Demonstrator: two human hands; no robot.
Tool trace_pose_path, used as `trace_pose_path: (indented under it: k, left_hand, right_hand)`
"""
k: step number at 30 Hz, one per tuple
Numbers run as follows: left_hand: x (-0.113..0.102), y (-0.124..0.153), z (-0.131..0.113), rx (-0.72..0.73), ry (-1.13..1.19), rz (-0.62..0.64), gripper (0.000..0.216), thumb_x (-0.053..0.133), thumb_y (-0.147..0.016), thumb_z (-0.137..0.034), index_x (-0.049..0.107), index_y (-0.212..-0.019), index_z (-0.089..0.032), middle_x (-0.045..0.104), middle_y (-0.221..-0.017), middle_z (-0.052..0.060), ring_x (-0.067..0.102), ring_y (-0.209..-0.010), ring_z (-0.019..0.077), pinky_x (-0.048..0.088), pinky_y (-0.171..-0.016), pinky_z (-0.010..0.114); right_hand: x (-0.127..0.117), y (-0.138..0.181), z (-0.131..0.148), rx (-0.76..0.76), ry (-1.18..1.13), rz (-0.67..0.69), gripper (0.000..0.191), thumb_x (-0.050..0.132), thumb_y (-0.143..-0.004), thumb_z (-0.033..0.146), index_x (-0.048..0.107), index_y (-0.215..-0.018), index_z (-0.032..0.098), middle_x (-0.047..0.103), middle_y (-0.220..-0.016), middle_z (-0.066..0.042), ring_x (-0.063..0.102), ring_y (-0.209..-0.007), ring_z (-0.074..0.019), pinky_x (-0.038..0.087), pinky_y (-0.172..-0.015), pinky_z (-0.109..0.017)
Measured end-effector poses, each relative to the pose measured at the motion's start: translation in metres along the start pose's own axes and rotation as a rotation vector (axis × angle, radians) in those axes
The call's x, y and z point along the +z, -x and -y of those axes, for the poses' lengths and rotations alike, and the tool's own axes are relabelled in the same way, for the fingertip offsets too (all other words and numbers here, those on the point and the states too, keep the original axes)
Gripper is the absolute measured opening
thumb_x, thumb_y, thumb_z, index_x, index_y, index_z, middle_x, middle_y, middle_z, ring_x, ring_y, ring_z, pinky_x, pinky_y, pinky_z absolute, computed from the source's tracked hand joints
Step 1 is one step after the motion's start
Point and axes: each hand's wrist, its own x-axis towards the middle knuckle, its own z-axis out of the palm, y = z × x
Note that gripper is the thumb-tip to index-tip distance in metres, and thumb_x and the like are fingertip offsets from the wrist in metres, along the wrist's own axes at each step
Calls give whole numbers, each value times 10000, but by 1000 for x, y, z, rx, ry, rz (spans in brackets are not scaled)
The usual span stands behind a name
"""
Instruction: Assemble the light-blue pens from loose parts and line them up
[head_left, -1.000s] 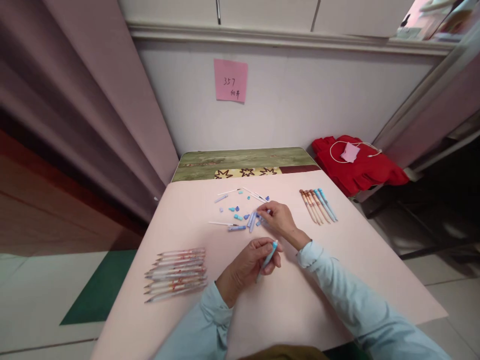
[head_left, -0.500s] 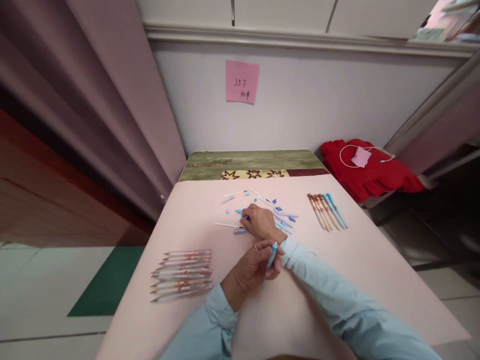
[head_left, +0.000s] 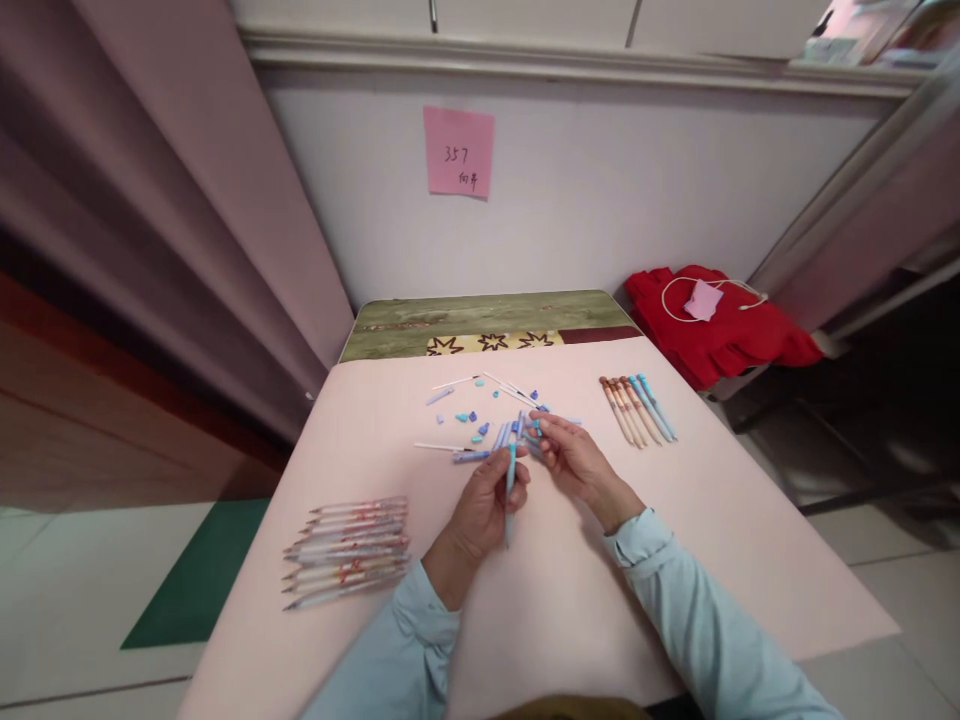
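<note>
My left hand (head_left: pixel 474 508) is closed around a light blue pen barrel (head_left: pixel 511 472), which stands nearly upright with its narrow tip down. Just to the right, my right hand (head_left: pixel 583 466) pinches a small light blue pen top (head_left: pixel 535 426) near the barrel's upper end, apart from it. Behind the hands lie loose pen parts: blue barrels (head_left: pixel 471 456), white refills (head_left: pixel 442 447) and small blue tops (head_left: pixel 484 429). My fingers partly hide some of these parts.
Several pale patterned pens (head_left: pixel 349 548) lie in a row at the left. Brown-topped pens (head_left: pixel 621 412) and blue-topped pens (head_left: pixel 656 405) lie side by side at the right. Red cloth (head_left: pixel 750 340) with a white cable sits beyond the table's (head_left: pixel 712 560) right edge.
My right hand has drawn back from the loose parts toward the left hand, now with a small blue top. The left hand has turned the barrel more upright. The view has shifted slightly.
</note>
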Motion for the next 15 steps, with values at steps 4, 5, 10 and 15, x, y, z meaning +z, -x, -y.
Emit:
trace_pose_path:
  k: [4,5,10,15]
  left_hand:
    - [2,-1,-1,-10,-75,47,363,736,-774,-408,700,-966,-102,652,-685,37,460,-428,53,293,-397,187]
    - [3,-1,0,-15,-89,68,343,728,-782,-392,698,-964,-103,655,-694,39,467,-430,56,304,-401,188]
    - [4,0,2,-3,-119,118,292,705,-801,-346,691,-966,-106,652,-711,40,472,-434,58,310,-398,187]
    - [6,0,0,-6,-133,130,261,696,-808,-334,694,-945,-112,655,-712,45,470,-434,56,320,-406,183]
  right_hand:
    - [1,11,5,52,-74,41,258,796,-738,309,717,-954,191,736,-891,-47,592,-521,-77,450,-407,-171]
    - [3,13,6,53,-78,48,253,797,-741,317,715,-945,192,737,-899,-48,597,-529,-76,450,-413,-168]
    - [11,20,11,-21,-8,54,282,828,-699,333,722,-914,185,714,-831,-15,559,-536,-61,384,-415,-151]
    - [14,23,11,-92,113,37,318,820,-687,381,731,-922,186,690,-753,-3,525,-520,-66,360,-434,-172]
